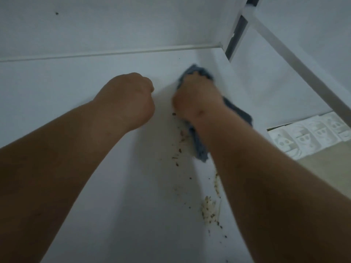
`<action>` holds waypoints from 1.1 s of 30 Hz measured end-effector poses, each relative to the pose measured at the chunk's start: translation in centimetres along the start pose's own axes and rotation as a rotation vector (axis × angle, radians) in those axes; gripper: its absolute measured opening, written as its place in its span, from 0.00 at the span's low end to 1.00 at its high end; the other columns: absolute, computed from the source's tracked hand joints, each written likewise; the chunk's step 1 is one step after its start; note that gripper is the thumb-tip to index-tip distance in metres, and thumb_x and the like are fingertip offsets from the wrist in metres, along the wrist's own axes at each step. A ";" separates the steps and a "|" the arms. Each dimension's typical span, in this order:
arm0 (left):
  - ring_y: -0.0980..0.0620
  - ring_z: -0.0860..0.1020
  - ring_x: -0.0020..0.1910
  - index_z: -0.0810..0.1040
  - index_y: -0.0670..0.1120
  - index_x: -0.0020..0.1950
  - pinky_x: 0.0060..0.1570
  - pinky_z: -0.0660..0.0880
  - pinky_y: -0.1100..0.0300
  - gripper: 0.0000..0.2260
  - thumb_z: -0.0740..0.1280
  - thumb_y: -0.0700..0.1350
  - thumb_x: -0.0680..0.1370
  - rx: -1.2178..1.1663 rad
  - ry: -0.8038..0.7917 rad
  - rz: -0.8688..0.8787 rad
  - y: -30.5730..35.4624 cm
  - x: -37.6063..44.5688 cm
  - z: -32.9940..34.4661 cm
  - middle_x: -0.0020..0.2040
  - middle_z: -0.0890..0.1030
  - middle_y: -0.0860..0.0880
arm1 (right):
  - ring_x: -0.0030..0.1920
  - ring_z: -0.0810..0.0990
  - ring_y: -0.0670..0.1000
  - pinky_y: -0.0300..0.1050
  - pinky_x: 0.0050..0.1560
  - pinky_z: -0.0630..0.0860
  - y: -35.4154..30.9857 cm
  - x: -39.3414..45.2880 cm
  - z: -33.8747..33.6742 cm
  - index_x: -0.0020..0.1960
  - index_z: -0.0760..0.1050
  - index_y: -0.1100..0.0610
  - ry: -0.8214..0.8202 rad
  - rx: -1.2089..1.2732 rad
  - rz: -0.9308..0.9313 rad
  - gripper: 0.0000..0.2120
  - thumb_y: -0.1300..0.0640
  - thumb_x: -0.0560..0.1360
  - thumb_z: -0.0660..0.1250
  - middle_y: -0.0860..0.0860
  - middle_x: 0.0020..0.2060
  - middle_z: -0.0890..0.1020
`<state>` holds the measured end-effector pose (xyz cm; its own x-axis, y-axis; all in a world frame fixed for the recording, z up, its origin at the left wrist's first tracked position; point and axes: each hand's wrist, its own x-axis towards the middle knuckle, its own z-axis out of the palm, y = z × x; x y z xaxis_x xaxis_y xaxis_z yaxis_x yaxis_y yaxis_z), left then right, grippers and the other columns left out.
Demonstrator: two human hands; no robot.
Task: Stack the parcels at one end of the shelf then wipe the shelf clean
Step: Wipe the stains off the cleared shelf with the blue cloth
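Observation:
My right hand (196, 95) grips a crumpled blue-grey cloth (238, 112) and holds it down on the white shelf (76, 82), near the shelf's right end. The cloth shows above my fingers and trails back under my wrist. My left hand (127, 97) is a closed fist with nothing in it, resting on the shelf just left of the right hand. Brown crumbs and dirt (209, 207) lie scattered on the shelf below the cloth, along my right forearm. No parcels are in view.
A white back rail (114, 53) runs along the shelf's far edge against a pale wall. White metal frame posts (284, 54) rise at the right end. Patterned floor tiles (307, 133) show below on the right.

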<state>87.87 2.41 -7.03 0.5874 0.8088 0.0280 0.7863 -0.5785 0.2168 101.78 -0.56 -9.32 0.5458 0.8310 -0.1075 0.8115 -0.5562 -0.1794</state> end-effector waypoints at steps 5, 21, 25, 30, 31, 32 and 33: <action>0.41 0.77 0.52 0.79 0.40 0.56 0.47 0.67 0.55 0.11 0.61 0.38 0.77 0.001 -0.027 -0.043 0.3 0.2 -0.6 0.53 0.80 0.40 | 0.75 0.60 0.55 0.52 0.73 0.60 -2.5 -4.3 0.5 0.77 0.61 0.55 -0.131 -0.005 -0.478 0.28 0.54 0.77 0.60 0.54 0.75 0.63; 0.42 0.76 0.55 0.78 0.42 0.59 0.51 0.68 0.53 0.12 0.60 0.38 0.78 -0.067 0.025 -0.018 0.9 -3.7 0.0 0.57 0.78 0.41 | 0.68 0.71 0.56 0.46 0.63 0.68 -0.4 -6.2 -0.9 0.72 0.66 0.62 -0.107 -0.001 -0.337 0.22 0.59 0.79 0.59 0.57 0.69 0.72; 0.42 0.74 0.45 0.79 0.38 0.52 0.43 0.65 0.55 0.08 0.61 0.38 0.77 -0.017 0.040 -0.049 0.6 -4.3 -0.4 0.49 0.80 0.38 | 0.70 0.68 0.55 0.45 0.64 0.66 -0.5 -8.9 -1.0 0.72 0.67 0.56 -0.137 -0.044 -0.578 0.21 0.57 0.79 0.58 0.53 0.69 0.72; 0.44 0.74 0.61 0.78 0.45 0.61 0.54 0.65 0.58 0.13 0.60 0.38 0.79 -0.055 0.001 -0.088 0.2 -5.5 -0.7 0.61 0.78 0.44 | 0.72 0.65 0.58 0.41 0.64 0.60 3.4 -6.5 -3.4 0.76 0.61 0.58 -0.109 -0.074 -0.353 0.23 0.62 0.81 0.53 0.57 0.74 0.66; 0.45 0.73 0.63 0.77 0.46 0.63 0.57 0.66 0.58 0.14 0.59 0.38 0.79 -0.063 -0.008 -0.103 0.2 -5.7 -0.7 0.63 0.77 0.45 | 0.72 0.65 0.57 0.40 0.63 0.60 3.7 -6.1 -3.4 0.77 0.59 0.59 -0.101 -0.061 -0.295 0.23 0.63 0.82 0.52 0.57 0.75 0.65; 0.45 0.72 0.65 0.76 0.46 0.65 0.59 0.66 0.58 0.16 0.59 0.38 0.79 -0.073 -0.013 -0.115 0.2 -6.0 -0.7 0.65 0.76 0.46 | 0.72 0.65 0.57 0.38 0.61 0.60 3.5 -6.0 -3.1 0.77 0.58 0.60 -0.094 -0.051 -0.263 0.24 0.63 0.82 0.52 0.57 0.75 0.65; 0.46 0.71 0.66 0.75 0.47 0.66 0.61 0.65 0.57 0.17 0.58 0.38 0.79 -0.083 -0.016 -0.127 0.1 -6.4 -0.7 0.67 0.75 0.46 | 0.71 0.67 0.57 0.39 0.59 0.63 3.0 -6.2 -2.7 0.77 0.59 0.61 -0.080 -0.031 -0.251 0.23 0.63 0.82 0.52 0.58 0.74 0.66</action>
<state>84.10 -2.74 -6.45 0.4878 0.8727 -0.0203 0.8362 -0.4605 0.2981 101.37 -7.45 -6.55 0.3090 0.9407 -0.1402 0.9262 -0.3311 -0.1802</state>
